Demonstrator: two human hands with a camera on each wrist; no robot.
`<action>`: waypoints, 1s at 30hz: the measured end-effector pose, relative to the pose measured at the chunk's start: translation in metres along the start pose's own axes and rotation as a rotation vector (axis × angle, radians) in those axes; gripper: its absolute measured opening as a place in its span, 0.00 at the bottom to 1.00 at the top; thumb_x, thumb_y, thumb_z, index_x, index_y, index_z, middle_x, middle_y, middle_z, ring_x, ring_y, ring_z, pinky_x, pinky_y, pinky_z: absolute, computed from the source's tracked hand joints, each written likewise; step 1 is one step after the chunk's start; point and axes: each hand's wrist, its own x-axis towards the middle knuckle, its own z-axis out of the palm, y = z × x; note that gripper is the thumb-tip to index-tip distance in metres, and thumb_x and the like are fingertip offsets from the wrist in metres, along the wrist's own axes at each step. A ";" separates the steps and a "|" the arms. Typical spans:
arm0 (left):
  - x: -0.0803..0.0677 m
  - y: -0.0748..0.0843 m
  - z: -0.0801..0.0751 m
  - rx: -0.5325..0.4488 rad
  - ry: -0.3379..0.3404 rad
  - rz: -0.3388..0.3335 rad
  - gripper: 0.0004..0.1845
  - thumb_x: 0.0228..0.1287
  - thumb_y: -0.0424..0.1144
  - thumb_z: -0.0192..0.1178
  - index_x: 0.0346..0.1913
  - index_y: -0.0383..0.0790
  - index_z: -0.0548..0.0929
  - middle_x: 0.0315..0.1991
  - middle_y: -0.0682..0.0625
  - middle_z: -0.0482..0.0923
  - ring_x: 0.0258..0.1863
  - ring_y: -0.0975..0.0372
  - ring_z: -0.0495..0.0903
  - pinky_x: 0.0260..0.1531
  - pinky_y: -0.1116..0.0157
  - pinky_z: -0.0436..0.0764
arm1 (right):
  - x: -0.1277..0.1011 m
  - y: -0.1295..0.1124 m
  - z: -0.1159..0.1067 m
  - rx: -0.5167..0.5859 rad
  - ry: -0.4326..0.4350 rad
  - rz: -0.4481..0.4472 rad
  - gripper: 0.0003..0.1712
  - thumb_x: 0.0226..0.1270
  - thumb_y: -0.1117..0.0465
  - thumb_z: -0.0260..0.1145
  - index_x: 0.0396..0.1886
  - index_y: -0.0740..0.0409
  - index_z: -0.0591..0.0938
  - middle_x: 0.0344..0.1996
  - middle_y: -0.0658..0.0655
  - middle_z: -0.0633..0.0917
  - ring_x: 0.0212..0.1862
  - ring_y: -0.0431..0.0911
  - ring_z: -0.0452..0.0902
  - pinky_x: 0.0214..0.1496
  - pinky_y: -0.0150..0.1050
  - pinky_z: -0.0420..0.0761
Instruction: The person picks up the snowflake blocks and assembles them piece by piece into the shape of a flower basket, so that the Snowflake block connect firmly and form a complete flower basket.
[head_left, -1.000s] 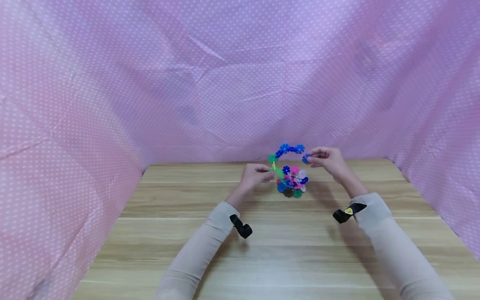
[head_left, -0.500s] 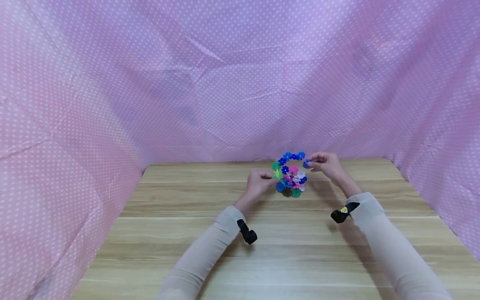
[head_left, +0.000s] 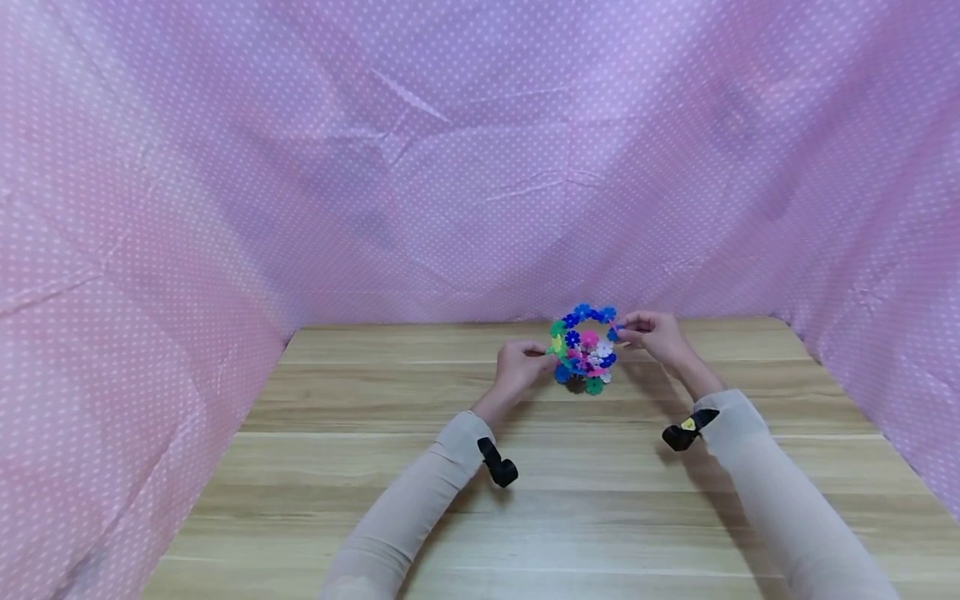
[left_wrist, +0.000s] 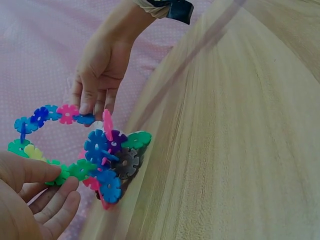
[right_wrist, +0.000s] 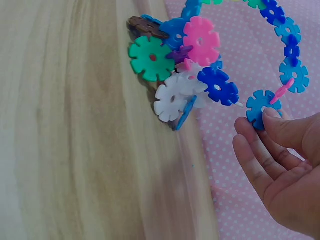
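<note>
A cluster of interlocking plastic flower discs (head_left: 588, 367) in blue, pink, white, green and brown stands on the table. From its left side a curved chain of discs (head_left: 582, 312) arches up and over to the right. My left hand (head_left: 517, 367) pinches a green disc (left_wrist: 61, 176) low on the chain's left side, beside the cluster. At the opposite end, my right hand (head_left: 656, 337) pinches a blue disc (right_wrist: 257, 107) between thumb and fingers. A pink disc (right_wrist: 282, 91) joins that blue one to the chain. Close by is the cluster's dark blue disc (right_wrist: 218, 86), a small gap apart.
The wood-grain table (head_left: 570, 525) runs under both forearms. Pink dotted cloth (head_left: 480, 167) hangs behind the table and along both sides. Each wrist wears a black strap, such as the left strap (head_left: 498, 462). The cluster sits near the table's back edge.
My left hand has moved down and right, bringing the green side of the chain closer to the cluster. The arch has come lower, and my right hand has dropped slightly with its blue disc.
</note>
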 end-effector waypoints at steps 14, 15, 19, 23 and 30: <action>0.004 -0.002 -0.001 -0.047 -0.031 -0.030 0.11 0.63 0.30 0.69 0.45 0.26 0.88 0.45 0.33 0.87 0.46 0.44 0.87 0.41 0.64 0.87 | -0.003 0.005 0.003 -0.042 -0.009 0.021 0.17 0.71 0.73 0.64 0.55 0.80 0.77 0.42 0.65 0.89 0.38 0.37 0.87 0.51 0.48 0.88; 0.005 -0.002 -0.001 -0.054 -0.027 -0.027 0.10 0.63 0.29 0.70 0.45 0.26 0.88 0.45 0.33 0.87 0.46 0.43 0.87 0.40 0.65 0.87 | -0.003 0.006 0.003 -0.043 -0.008 0.023 0.17 0.71 0.73 0.64 0.55 0.80 0.77 0.42 0.64 0.89 0.38 0.37 0.87 0.51 0.49 0.88; 0.008 -0.003 -0.001 -0.060 -0.009 -0.017 0.10 0.62 0.29 0.70 0.44 0.25 0.88 0.43 0.33 0.87 0.45 0.43 0.87 0.38 0.67 0.86 | -0.004 0.007 0.004 -0.043 -0.002 0.001 0.16 0.70 0.74 0.64 0.54 0.81 0.78 0.41 0.66 0.89 0.37 0.37 0.87 0.50 0.49 0.88; 0.009 -0.003 -0.002 -0.093 -0.016 -0.031 0.10 0.63 0.28 0.69 0.44 0.25 0.87 0.43 0.32 0.87 0.46 0.43 0.87 0.45 0.58 0.88 | -0.005 0.008 0.005 -0.047 0.004 -0.006 0.16 0.70 0.75 0.64 0.54 0.81 0.78 0.42 0.70 0.88 0.38 0.39 0.88 0.49 0.49 0.88; 0.012 -0.007 -0.001 -0.195 -0.003 -0.084 0.09 0.61 0.26 0.70 0.44 0.25 0.88 0.42 0.38 0.88 0.37 0.62 0.86 0.49 0.57 0.88 | -0.006 0.009 0.007 -0.045 -0.003 -0.003 0.15 0.71 0.75 0.62 0.53 0.82 0.77 0.43 0.73 0.87 0.38 0.40 0.88 0.49 0.49 0.88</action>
